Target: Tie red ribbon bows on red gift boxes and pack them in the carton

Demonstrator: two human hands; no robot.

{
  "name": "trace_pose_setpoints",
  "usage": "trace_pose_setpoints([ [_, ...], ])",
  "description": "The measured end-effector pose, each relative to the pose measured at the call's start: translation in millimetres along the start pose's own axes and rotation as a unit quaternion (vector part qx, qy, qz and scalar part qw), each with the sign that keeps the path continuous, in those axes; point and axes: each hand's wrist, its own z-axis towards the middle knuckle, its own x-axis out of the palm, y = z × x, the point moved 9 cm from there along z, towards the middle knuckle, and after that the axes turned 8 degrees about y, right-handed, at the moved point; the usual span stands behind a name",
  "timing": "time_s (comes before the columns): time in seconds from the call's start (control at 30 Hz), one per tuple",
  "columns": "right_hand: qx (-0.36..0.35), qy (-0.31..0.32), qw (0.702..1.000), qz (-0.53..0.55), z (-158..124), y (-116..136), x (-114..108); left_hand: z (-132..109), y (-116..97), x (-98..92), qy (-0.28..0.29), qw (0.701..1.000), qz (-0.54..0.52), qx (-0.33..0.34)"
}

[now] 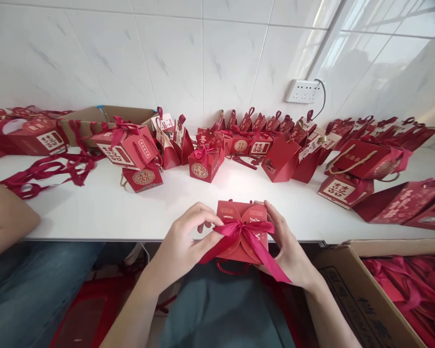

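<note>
A red gift box [226,251] with a magenta ribbon bow [243,226] tied across its top is held at the table's front edge, above my lap. My left hand [190,237] pinches the bow's left loop between thumb and fingertips. Around the box's right side wraps my right hand [288,249], thumb along the edge and fingers partly hidden beneath. One ribbon tail hangs toward the lower right, another toward the lower left. A twisted red cord handle [232,268] droops below the box.
Several finished red boxes [206,164] line the white table [181,208] along the tiled wall. Loose ribbons [54,174] lie left, before an open carton [130,115]. Another carton [348,285] of red ribboned boxes stands lower right. A neighbouring person's arm [7,217] rests left.
</note>
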Motion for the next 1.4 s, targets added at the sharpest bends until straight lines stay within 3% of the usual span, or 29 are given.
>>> trace_pose_setpoints([
  [0.1,0.0,-0.002,1.0,0.006,-3,-2,-3,2,4,11.3,0.082,0.994,-0.07,-0.03],
  [0.27,0.001,0.002,1.0,0.019,-9,-6,-2,6,13,22.3,0.109,0.968,-0.209,-0.082],
  [0.47,-0.009,0.018,0.999,0.032,-9,-3,2,10,17,38.4,0.156,0.901,-0.391,-0.104],
  [0.57,-0.009,0.035,0.999,0.025,-8,-2,5,10,22,37.2,0.131,0.905,-0.384,-0.125],
  [0.7,-0.004,0.035,0.999,0.021,-6,-4,4,9,25,25.8,0.078,0.942,-0.299,-0.13],
  [0.9,-0.003,0.036,0.999,0.028,-7,-7,2,8,30,23.7,0.089,0.956,-0.242,-0.137],
  [1.4,-0.002,0.033,0.999,0.012,-7,-6,4,0,26,42.6,0.183,0.913,-0.346,-0.113],
])
